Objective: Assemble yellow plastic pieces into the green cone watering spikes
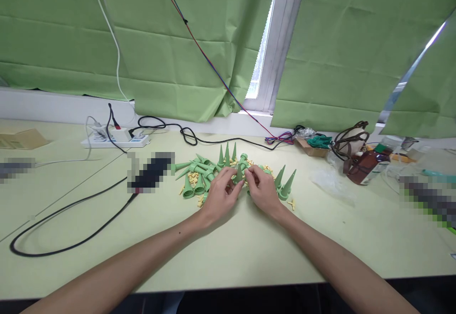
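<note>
My left hand (pixel 222 191) grips an upright green plastic spike (pixel 239 173) between thumb and fingers, above the middle of a pile. Close beside it, my right hand (pixel 262 189) has thumb and fingertips pinched together at the spike's right side. Whatever sits in that pinch is too small or hidden to make out. Green cone-shaped spikes (pixel 188 188) lie heaped to the left, with small yellow T-shaped pieces (pixel 193 178) among them. Several spikes (pixel 227 154) stand point up behind my hands, and others (pixel 287 185) stand to the right. A loose yellow T-shaped piece (pixel 292 204) rests near them.
Left of the pile lies a blurred dark device (pixel 151 172) with a looping black cable (pixel 71 253). A power strip (pixel 138 141) sits by the wall. Rightward are a crumpled plastic bag (pixel 331 183), a brown bottle (pixel 368 166) and a small cardboard box (pixel 310 148).
</note>
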The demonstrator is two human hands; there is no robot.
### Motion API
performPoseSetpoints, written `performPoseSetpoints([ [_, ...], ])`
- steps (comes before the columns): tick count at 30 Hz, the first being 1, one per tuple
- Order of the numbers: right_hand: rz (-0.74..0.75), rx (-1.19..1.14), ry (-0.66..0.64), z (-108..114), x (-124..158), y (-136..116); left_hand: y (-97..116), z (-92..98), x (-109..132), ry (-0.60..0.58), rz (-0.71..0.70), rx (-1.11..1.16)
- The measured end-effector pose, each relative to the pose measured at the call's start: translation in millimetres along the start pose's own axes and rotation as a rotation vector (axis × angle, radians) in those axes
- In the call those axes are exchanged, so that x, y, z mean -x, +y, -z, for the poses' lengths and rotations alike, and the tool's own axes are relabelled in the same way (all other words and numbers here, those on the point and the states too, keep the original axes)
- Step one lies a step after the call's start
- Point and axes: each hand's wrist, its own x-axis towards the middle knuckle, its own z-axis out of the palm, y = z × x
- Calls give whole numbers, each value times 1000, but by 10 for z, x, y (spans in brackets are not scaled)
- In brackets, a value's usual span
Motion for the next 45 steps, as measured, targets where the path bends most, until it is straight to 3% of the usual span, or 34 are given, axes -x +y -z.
performPoseSetpoints([
  [24,-12,23,2,-6,1,-5,14,11,13,-2,-45,32],
  [37,-26,-6,78,5,10,-38,35,-2,-5,26,174,229],
  [45,-10,-28,79,7,20,-41,24,17,-45,-33,194,209],
])
